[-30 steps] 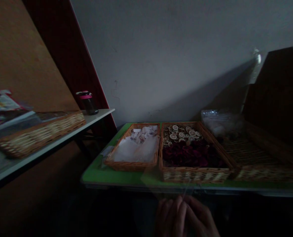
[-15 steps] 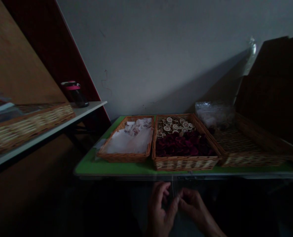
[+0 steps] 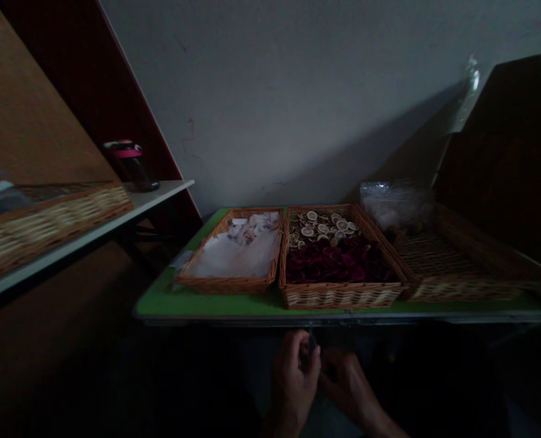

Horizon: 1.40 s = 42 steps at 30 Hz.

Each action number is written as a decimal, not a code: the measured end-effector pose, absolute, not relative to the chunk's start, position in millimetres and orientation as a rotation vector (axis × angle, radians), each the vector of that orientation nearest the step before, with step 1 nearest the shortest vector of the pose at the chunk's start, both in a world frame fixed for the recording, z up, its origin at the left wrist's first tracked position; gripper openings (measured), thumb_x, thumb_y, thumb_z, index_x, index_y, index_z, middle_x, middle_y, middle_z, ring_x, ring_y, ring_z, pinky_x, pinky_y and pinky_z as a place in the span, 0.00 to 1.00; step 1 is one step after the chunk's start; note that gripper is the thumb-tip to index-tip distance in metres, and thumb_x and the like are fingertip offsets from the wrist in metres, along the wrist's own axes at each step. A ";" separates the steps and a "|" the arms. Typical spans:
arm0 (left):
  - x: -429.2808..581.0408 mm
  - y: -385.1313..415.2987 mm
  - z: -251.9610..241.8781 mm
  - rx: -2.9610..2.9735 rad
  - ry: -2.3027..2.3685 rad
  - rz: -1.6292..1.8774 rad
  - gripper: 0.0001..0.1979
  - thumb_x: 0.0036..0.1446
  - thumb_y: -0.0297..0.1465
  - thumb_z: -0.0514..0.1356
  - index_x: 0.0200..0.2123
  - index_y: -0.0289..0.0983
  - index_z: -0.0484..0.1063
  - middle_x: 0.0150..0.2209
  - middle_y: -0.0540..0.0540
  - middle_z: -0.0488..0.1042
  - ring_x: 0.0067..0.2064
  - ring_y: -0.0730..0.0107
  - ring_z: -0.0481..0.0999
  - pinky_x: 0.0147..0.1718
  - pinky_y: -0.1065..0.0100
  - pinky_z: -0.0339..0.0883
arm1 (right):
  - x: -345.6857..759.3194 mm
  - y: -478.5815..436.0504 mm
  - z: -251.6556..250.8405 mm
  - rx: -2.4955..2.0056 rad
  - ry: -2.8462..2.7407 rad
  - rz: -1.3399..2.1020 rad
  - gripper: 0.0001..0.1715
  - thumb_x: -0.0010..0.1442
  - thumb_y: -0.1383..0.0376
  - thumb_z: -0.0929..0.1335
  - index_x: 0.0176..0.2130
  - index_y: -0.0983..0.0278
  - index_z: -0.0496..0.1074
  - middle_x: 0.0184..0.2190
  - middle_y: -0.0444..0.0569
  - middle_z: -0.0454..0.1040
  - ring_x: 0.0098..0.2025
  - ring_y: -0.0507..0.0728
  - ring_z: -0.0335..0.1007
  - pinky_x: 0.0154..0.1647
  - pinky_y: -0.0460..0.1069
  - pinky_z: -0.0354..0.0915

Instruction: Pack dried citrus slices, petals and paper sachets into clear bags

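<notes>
From my remote seat the feed is dim, but I can make out the left hand (image 3: 293,380) and the right hand (image 3: 348,384) close together at 6 o'clock, low in shadow below the front edge of a green-topped table (image 3: 158,302). The fingers (image 3: 303,348) of the left hand curl upward, and those of the right hand bend in toward them, leaving the two hands almost touching. Between them, at the left fingertips, sits a small dark sliver (image 3: 312,342), too small and dark for me to identify. I cannot tell whether either hand is gripping it or how far the fingers are closed. Ahead at 12 o'clock, a wicker tray (image 3: 222,285) holds white tissue (image 3: 231,258) with torn paper pieces. Just beside it, a second wicker tray (image 3: 338,296) holds dried citrus slices (image 3: 323,225) and dark red dried petals (image 3: 334,264). At 1 o'clock, a third wicker tray (image 3: 462,291) has a plastic bag (image 3: 396,207) at its back corner. At 10 o'clock, a white shelf (image 3: 92,234) carries another wicker tray (image 3: 47,231) and a dark bottle (image 3: 131,167) with a pink band.
</notes>
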<state>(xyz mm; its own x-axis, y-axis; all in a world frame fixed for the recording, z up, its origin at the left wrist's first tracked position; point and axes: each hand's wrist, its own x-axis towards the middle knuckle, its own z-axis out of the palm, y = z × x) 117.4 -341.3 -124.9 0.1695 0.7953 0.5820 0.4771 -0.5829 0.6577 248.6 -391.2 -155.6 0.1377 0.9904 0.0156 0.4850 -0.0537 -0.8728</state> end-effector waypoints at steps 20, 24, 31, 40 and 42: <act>93.7 -341.9 -109.1 2.696 1.019 0.576 0.19 0.53 0.15 0.55 0.40 0.41 0.76 0.50 0.42 0.75 0.51 0.55 0.78 0.49 0.53 0.78 | 265.7 -387.1 -160.2 -1.538 -1.090 1.018 0.38 0.52 0.32 0.66 0.23 0.62 0.59 0.21 0.39 0.53 0.25 0.50 0.47 0.25 0.46 0.47; 91.3 -343.5 -104.5 2.768 0.921 0.388 0.14 0.55 0.25 0.67 0.44 0.43 0.74 0.57 0.42 0.70 0.55 0.49 0.75 0.51 0.45 0.77 | 274.5 -381.9 -165.3 -1.587 -1.082 0.945 0.33 0.56 0.38 0.66 0.23 0.62 0.60 0.21 0.40 0.56 0.25 0.50 0.50 0.26 0.47 0.50; 86.5 -328.3 -104.6 2.747 0.918 0.456 0.10 0.53 0.21 0.67 0.33 0.40 0.71 0.47 0.49 0.73 0.48 0.59 0.77 0.45 0.59 0.77 | 281.8 -392.2 -151.5 -1.603 -1.302 0.506 0.14 0.62 0.56 0.68 0.35 0.65 0.73 0.30 0.49 0.74 0.32 0.56 0.71 0.32 0.47 0.66; 73.1 -312.7 -84.1 2.520 0.773 0.473 0.11 0.52 0.18 0.66 0.31 0.41 0.74 0.45 0.50 0.74 0.47 0.69 0.79 0.46 0.72 0.72 | 281.7 -405.6 -131.4 -1.303 -2.043 0.513 0.26 0.67 0.44 0.65 0.47 0.59 0.78 0.40 0.52 0.81 0.35 0.57 0.80 0.34 0.45 0.73; 68.3 -308.5 -92.8 2.456 0.726 0.532 0.07 0.53 0.24 0.68 0.32 0.42 0.76 0.54 0.46 0.73 0.56 0.61 0.77 0.53 0.66 0.72 | 280.0 -401.8 -136.4 -1.277 -2.054 0.481 0.27 0.69 0.45 0.62 0.36 0.60 0.79 0.30 0.50 0.79 0.29 0.55 0.77 0.28 0.45 0.70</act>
<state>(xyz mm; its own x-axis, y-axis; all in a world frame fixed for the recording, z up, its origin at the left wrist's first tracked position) 68.3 -308.5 -92.8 0.7793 0.5880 0.2166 0.3837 -0.7212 0.5767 280.0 -401.8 -136.4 -0.3026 0.8899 0.3414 0.6458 0.4549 -0.6132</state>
